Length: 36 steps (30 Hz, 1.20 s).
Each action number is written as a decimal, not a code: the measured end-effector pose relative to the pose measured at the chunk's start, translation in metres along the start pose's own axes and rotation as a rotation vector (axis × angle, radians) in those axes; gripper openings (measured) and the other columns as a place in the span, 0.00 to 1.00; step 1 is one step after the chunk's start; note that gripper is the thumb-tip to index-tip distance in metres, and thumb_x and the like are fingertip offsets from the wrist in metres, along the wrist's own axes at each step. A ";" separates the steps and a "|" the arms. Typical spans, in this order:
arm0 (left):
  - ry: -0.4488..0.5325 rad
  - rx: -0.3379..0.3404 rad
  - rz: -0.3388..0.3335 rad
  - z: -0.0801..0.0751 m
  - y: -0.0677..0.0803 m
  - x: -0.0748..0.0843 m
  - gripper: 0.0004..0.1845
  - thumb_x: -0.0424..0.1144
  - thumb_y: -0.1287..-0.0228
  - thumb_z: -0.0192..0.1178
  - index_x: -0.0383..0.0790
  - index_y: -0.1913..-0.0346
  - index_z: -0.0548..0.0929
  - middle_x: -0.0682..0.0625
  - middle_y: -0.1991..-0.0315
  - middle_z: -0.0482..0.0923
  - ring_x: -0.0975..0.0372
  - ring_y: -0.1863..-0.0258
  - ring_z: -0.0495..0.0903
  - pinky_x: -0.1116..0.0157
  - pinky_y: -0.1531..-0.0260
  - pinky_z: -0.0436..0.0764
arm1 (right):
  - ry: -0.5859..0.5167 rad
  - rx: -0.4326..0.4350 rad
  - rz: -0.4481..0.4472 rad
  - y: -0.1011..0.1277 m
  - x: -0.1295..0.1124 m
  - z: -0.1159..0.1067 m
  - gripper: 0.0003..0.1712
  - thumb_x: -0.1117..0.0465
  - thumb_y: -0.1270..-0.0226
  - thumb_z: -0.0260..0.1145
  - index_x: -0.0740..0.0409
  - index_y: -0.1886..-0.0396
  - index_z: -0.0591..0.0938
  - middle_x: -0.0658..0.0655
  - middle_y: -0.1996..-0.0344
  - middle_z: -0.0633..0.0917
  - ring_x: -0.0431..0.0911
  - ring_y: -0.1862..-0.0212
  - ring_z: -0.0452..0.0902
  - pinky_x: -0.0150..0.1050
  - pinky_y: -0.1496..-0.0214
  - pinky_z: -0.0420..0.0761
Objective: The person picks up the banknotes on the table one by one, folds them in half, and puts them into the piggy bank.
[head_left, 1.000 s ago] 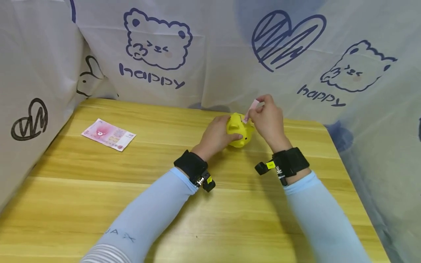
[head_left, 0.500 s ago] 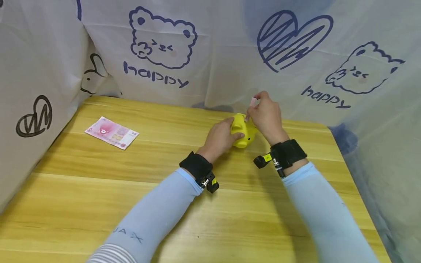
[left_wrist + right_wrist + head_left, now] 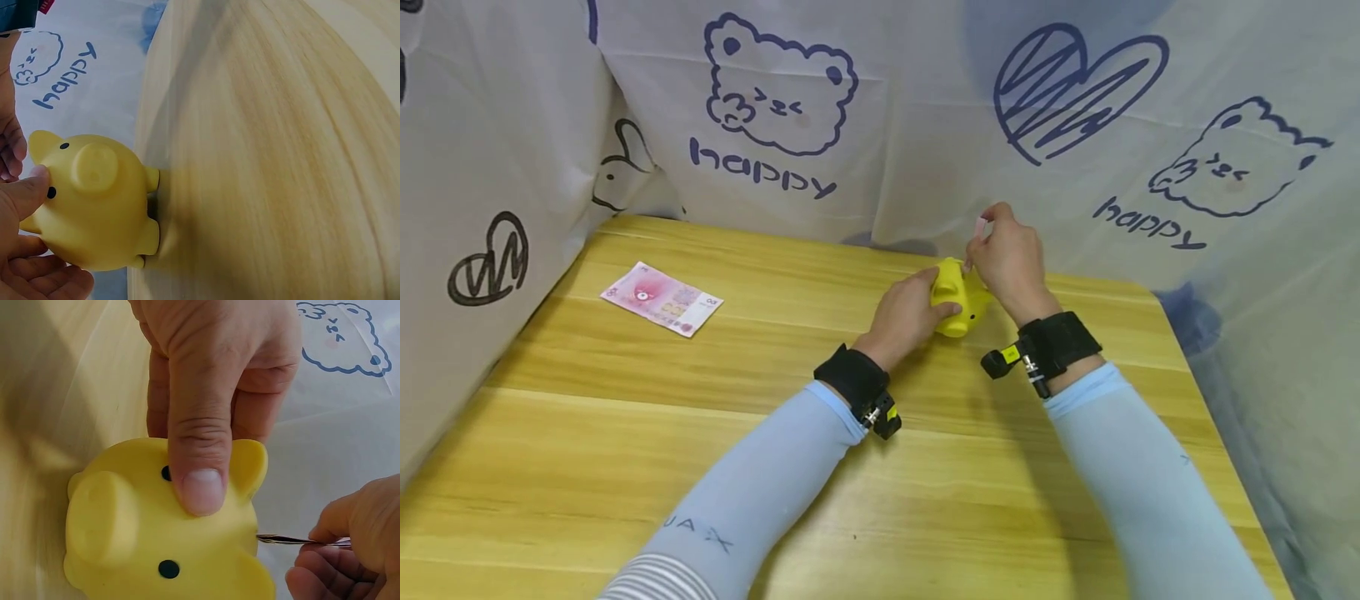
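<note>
head view high above table; both wrist views close on piggy bank

Both hands, left and right, reach forward with fingers curled.

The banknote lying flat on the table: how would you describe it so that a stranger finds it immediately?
Start at the wooden table and go to its far left corner, near the printed curtain. There the pink banknote lies flat and alone, well to the left of both hands and the yellow piggy bank; it is the only flat paper item there.
</note>
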<state>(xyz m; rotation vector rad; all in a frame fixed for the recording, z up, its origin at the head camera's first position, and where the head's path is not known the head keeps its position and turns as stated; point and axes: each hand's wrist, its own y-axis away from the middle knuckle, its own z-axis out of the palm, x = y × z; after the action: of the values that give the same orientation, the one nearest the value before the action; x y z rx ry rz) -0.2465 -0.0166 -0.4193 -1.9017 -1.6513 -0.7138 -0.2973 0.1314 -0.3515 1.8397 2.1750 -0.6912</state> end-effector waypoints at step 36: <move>-0.038 0.010 0.026 0.000 0.004 -0.001 0.41 0.54 0.26 0.66 0.37 0.20 0.65 0.43 0.27 0.76 0.52 0.33 0.79 0.57 0.32 0.80 | 0.107 -0.029 -0.066 -0.006 -0.005 0.009 0.21 0.61 0.22 0.61 0.65 0.35 0.75 0.63 0.71 0.84 0.52 0.77 0.77 0.38 0.78 0.74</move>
<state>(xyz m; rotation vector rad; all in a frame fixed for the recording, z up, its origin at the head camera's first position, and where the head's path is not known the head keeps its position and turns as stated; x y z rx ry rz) -0.2432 -0.0180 -0.4202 -1.9373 -1.6475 -0.6613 -0.3033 0.1227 -0.3557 1.8376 2.3097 -0.5838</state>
